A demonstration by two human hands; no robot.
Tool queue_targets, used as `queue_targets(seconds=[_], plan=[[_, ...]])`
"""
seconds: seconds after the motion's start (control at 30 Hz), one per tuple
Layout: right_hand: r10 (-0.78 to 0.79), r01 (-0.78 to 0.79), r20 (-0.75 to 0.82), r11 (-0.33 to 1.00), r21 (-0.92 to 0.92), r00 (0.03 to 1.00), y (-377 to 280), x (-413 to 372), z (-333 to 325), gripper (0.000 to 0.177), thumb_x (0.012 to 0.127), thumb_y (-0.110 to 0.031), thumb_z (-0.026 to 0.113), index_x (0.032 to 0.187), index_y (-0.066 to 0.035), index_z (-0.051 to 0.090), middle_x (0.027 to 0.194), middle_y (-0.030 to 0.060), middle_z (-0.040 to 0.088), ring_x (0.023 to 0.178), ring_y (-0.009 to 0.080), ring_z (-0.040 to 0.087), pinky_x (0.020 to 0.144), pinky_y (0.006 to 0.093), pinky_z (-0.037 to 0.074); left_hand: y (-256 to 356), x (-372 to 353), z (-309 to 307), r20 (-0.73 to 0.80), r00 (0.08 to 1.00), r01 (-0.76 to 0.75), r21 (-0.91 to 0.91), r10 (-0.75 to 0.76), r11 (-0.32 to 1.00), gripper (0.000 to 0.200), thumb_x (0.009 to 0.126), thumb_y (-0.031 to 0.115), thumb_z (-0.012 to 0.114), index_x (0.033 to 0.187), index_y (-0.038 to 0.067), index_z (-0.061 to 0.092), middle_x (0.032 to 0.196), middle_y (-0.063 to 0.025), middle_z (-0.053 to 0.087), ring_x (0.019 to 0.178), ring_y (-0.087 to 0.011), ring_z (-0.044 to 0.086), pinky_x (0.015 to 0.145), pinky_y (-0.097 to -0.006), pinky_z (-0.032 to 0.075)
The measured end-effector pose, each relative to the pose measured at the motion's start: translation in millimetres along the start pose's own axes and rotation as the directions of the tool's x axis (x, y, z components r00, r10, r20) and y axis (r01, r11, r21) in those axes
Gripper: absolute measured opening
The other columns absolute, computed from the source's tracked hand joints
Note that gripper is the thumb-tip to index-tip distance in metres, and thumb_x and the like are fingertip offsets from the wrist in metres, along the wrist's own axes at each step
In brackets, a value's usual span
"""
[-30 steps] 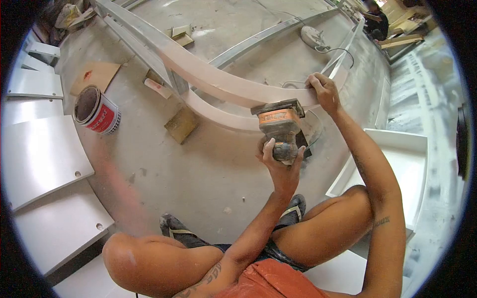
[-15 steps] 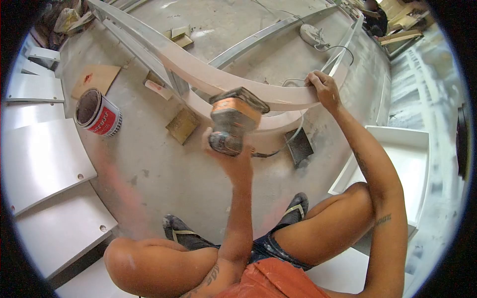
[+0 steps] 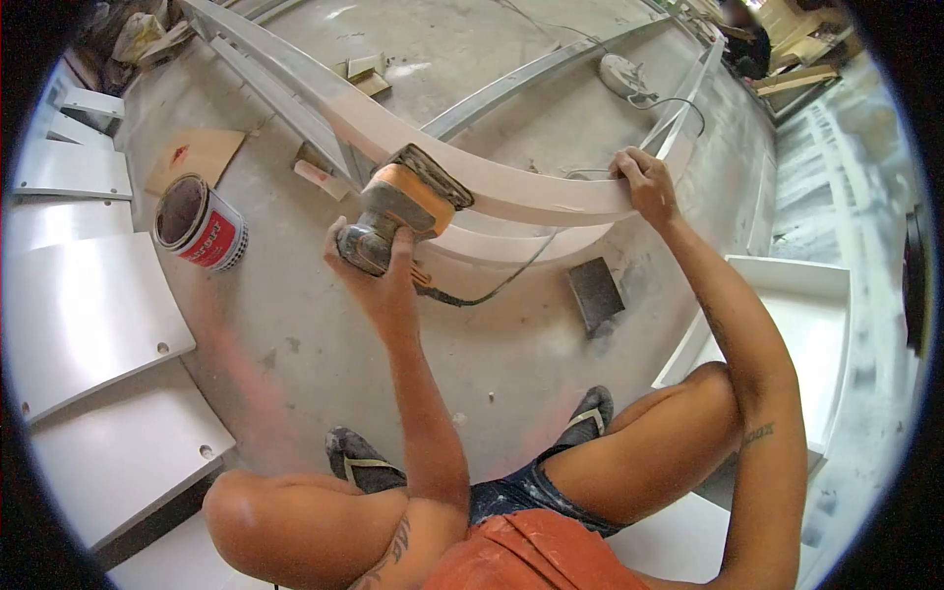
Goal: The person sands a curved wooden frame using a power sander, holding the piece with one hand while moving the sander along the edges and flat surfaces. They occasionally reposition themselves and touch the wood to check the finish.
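My left hand (image 3: pixel 382 280) is closed around the grey grip of an orange power sander (image 3: pixel 411 200). The sander's dark pad faces the front edge of a pale curved rail (image 3: pixel 541 201), touching it or very close. From the sander's rear a cord (image 3: pixel 482 298) loops off to the right, passing behind the rail. Farther along, my right hand (image 3: pixel 646 187) grips the rail near its right end, fingers bent over the upper edge. A second, lower curved rail (image 3: pixel 531 250) shows below the first, partly covered by the sander.
A paint can (image 3: pixel 202 226) stands on the floor at left, near white panels (image 3: pixel 88 315). A dark sanding block (image 3: pixel 596 295) lies below the rails. At right is a white drawer box (image 3: pixel 831 315). A person (image 3: pixel 744 44) is at the far upper right.
My left hand has moved left along the curved rail with the sander, which is now tilted differently. My right hand keeps its hold at the right end.
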State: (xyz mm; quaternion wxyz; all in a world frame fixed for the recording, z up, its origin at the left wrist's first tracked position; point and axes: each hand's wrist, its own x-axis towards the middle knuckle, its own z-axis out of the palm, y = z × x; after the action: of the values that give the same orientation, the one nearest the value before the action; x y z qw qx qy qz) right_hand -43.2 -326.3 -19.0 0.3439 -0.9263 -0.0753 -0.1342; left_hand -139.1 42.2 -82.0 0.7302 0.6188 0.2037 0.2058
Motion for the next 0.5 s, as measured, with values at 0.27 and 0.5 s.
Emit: queue_targets(seconds=[0.27,0.5], plan=[[0.075,-0.075,0.019,0.997,-0.022,0.997,-2,0,-2,0.038,0.103,-0.027,0.053,0.085,0.001,0.071,0.072,0.0123,0.068,0.068,0.0195,0.064,0.069,0.0351,0.051,-60,-88,50,-0.092,0.976,-0.208,-0.099,0.199,0.973,0.089,0.076,0.010,0.089,0.146,0.005,0.034,0.140,-0.0163,0.041,0.132,-0.0285,0.043,0.115,-0.0454,0.035],[0.050,-0.050,0.007,0.999,-0.004,0.999,7,0,0,0.038,0.104,-0.028,0.054,0.086,0.001,0.071,0.073,0.0120,0.068,0.070,0.0188,0.064,0.070,0.0343,0.051,-57,-150,85,0.031,0.940,-0.342,0.116,0.341,0.932,0.090,0.077,0.012,0.091,0.145,0.011,0.031,0.140,-0.0169,0.038,0.132,-0.0320,0.042,0.113,-0.0467,0.038]])
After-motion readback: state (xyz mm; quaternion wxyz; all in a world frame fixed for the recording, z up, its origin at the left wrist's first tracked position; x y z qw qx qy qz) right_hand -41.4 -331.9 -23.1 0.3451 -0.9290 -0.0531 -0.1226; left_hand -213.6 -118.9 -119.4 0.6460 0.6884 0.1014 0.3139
